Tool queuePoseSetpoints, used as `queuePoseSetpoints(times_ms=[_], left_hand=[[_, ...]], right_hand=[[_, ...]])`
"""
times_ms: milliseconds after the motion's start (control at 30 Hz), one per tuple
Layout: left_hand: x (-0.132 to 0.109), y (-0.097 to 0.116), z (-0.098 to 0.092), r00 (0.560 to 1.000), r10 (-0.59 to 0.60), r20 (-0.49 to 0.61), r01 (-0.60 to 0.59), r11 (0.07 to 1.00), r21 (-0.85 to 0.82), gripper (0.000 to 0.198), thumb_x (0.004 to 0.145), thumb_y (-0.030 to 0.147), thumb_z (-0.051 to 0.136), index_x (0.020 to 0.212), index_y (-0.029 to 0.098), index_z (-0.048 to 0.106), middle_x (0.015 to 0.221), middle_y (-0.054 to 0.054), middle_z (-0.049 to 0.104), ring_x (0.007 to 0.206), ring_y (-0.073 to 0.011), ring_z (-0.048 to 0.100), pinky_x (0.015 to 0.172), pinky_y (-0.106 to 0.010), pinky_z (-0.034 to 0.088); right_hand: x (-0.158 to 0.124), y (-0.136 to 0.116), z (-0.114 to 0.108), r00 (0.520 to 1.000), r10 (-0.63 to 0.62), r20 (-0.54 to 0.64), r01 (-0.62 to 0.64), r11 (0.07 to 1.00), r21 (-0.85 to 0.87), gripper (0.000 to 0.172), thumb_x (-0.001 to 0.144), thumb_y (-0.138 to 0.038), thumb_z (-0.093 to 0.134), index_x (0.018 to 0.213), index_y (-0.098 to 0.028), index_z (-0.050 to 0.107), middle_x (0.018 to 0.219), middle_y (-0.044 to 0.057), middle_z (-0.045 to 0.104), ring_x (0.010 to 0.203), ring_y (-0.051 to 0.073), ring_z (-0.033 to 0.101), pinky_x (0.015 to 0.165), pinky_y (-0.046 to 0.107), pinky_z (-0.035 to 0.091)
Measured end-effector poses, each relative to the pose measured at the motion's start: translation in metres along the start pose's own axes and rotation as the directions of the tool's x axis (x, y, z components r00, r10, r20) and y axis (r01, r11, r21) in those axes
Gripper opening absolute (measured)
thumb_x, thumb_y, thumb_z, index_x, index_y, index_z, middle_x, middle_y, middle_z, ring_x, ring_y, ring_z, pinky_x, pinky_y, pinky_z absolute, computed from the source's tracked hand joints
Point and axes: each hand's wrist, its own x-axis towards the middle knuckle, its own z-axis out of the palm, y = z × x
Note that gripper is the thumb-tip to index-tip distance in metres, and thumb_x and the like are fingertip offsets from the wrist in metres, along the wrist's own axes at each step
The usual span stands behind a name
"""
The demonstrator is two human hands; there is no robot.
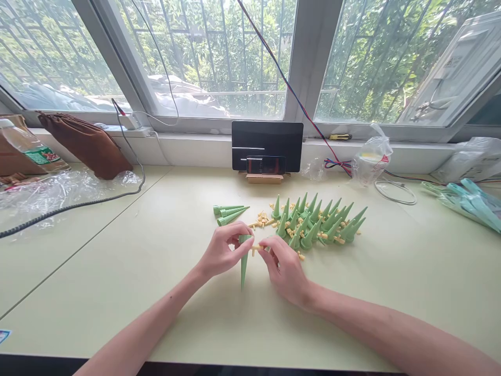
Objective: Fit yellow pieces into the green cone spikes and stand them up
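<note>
My left hand (228,249) is closed around the wide end of a green plastic spike (243,266), whose tip points down toward me. Between thumb and fingers, my right hand (285,267) pinches a small yellow plastic valve piece (256,247) against the side of the spike's wide end. Whether the two parts are joined cannot be made out. Just beyond my hands lie a few loose yellow pieces (263,219). Several bare green spikes (230,213) lie on their sides to the left of them. On the right, many green spikes fitted with yellow pieces (313,222) stand tip up in rows.
A black tablet (267,141) leans at the back behind a phone (266,165) on a stand. At left are a brown bag (86,143), a bottle (37,149) and a black cable (78,206). A plastic cup (371,159) and light-blue items (475,206) are at right.
</note>
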Motion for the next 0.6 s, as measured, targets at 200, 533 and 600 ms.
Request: queuePoseSetpoints(times_ms=[200,533,600], left_hand=[[-0.0003,-0.0002,0.0007,1.000,0.014,0.005,-0.014,1.000,0.001,0.015,0.091,0.021,0.058,0.076,0.016,0.059,0.084,-0.005,0.064,0.068,-0.0124,0.054,0.052,-0.022,0.043],[0.0001,0.0028,0.0019,0.999,0.049,0.001,-0.049,0.999,0.008,0.015,0.090,0.018,0.059,0.075,0.016,0.057,0.082,-0.005,0.064,0.067,-0.0116,0.054,0.050,-0.021,0.041],[0.0005,0.0032,0.0026,0.999,0.051,0.003,-0.051,0.999,0.009,0.015,0.089,0.018,0.059,0.075,0.016,0.057,0.082,-0.005,0.064,0.067,-0.0116,0.054,0.050,-0.021,0.041]], right_hand=[[-0.0001,0.0003,-0.0003,1.000,0.001,0.014,-0.001,1.000,0.000,0.012,0.102,-0.018,0.044,0.102,-0.021,0.056,0.090,0.003,0.059,0.073,0.014,0.052,0.064,0.025,0.042],[0.0003,0.0022,-0.0001,0.999,0.021,0.035,-0.020,1.000,-0.016,0.016,0.104,-0.024,0.043,0.095,-0.020,0.056,0.084,0.002,0.057,0.073,0.015,0.051,0.066,0.025,0.040],[0.0000,0.0026,-0.0003,0.998,0.035,0.045,-0.034,0.999,-0.016,0.017,0.104,-0.025,0.043,0.094,-0.020,0.055,0.082,0.001,0.057,0.072,0.015,0.050,0.065,0.025,0.040]])
